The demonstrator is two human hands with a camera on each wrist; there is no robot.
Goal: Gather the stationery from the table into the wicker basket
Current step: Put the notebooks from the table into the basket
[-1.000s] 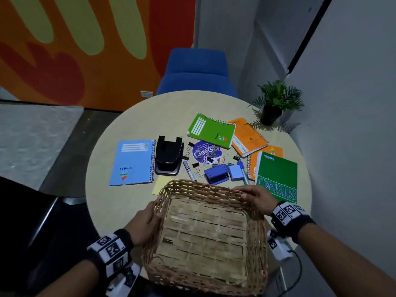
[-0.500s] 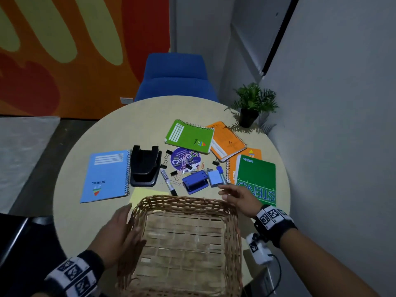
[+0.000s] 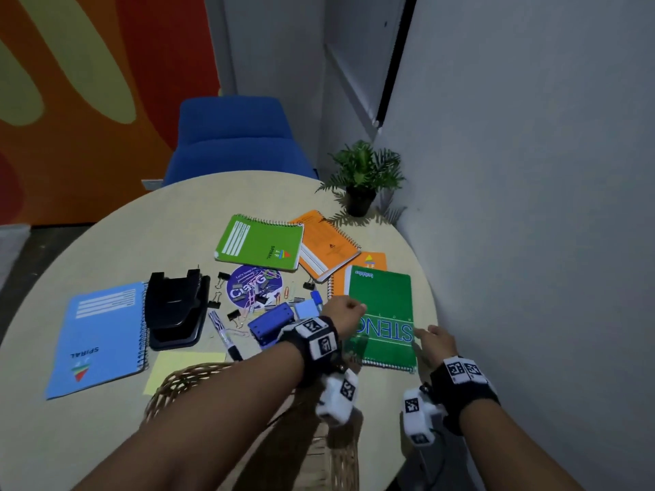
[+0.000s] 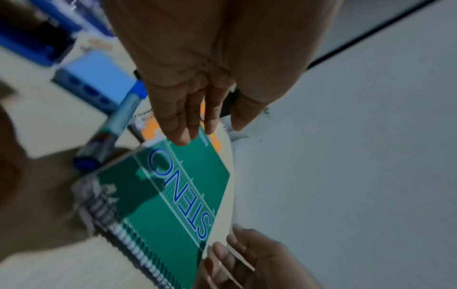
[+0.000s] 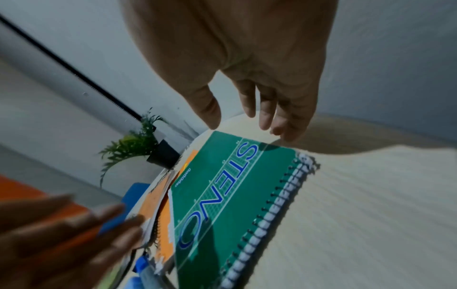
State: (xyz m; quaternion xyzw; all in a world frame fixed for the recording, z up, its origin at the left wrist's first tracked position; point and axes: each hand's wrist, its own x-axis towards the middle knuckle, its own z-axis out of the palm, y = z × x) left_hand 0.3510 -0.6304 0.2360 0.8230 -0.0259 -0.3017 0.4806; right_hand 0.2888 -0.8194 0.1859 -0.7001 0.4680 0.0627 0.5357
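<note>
A green spiral notebook marked STENO (image 3: 381, 313) lies flat at the right side of the round table (image 3: 170, 221), on top of an orange notebook (image 3: 372, 260). My left hand (image 3: 349, 308) hovers over its left edge with fingers (image 4: 178, 121) straight and holds nothing. My right hand (image 3: 430, 336) is at the notebook's near right corner, with relaxed fingertips (image 5: 284, 133) just touching that edge. The wicker basket (image 3: 177, 384) sits at the table's near edge, largely hidden under my left forearm. A blue marker (image 4: 118, 121) lies beside the notebook's left edge.
Spread across the table are a blue notebook (image 3: 102, 334), black hole punch (image 3: 175, 310), light green notebook (image 3: 262, 242), another orange notebook (image 3: 328, 246), blue stapler (image 3: 271, 322), yellow pad (image 3: 184, 366) and loose clips. A potted plant (image 3: 361, 175) stands by the right wall, and a blue chair (image 3: 230, 136) behind.
Both hands have left the basket's rim and moved forward and right to the green STENO notebook. My left arm now crosses over the basket.
</note>
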